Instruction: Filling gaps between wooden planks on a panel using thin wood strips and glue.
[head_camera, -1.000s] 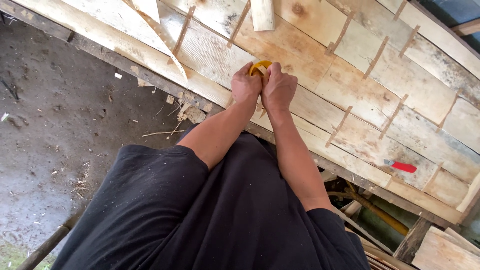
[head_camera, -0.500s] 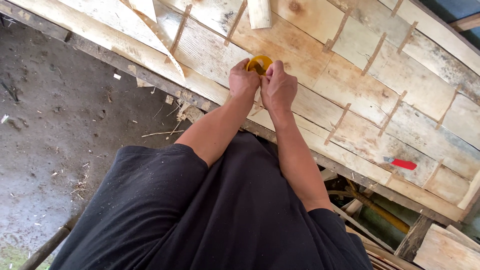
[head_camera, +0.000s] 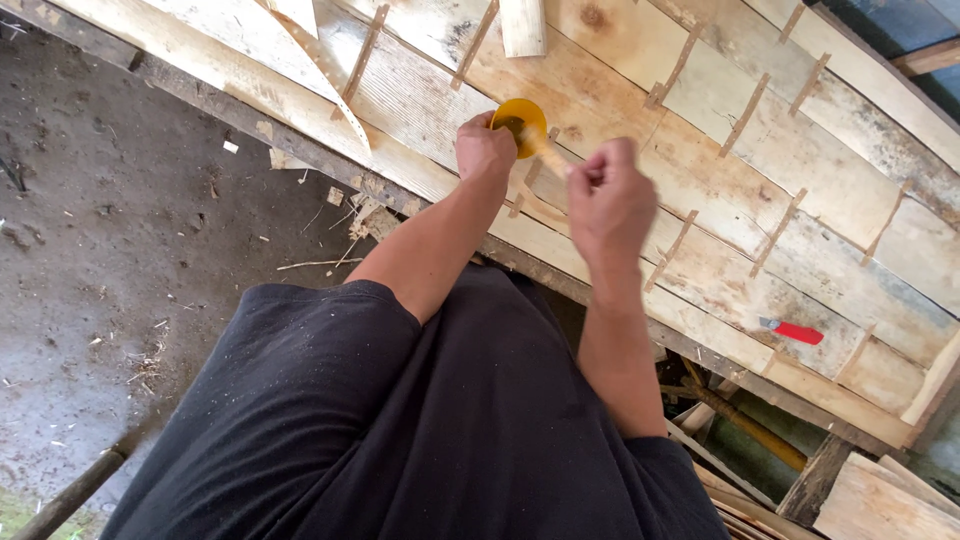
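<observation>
Head view: your left hand (head_camera: 484, 150) grips the yellow cup (head_camera: 520, 125); right hand (head_camera: 610, 200), fisted on a stick (head_camera: 548, 155), should stir gently.

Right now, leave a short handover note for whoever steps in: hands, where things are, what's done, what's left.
Left hand: closed on the yellow round tool, pressed against the plank wall.
Right hand: raised off the planks, closed on a thin pale strip running to the yellow tool.
Red tool: lying on the lower planks, to the right.
Done and left: cannot tell from this view.
</observation>
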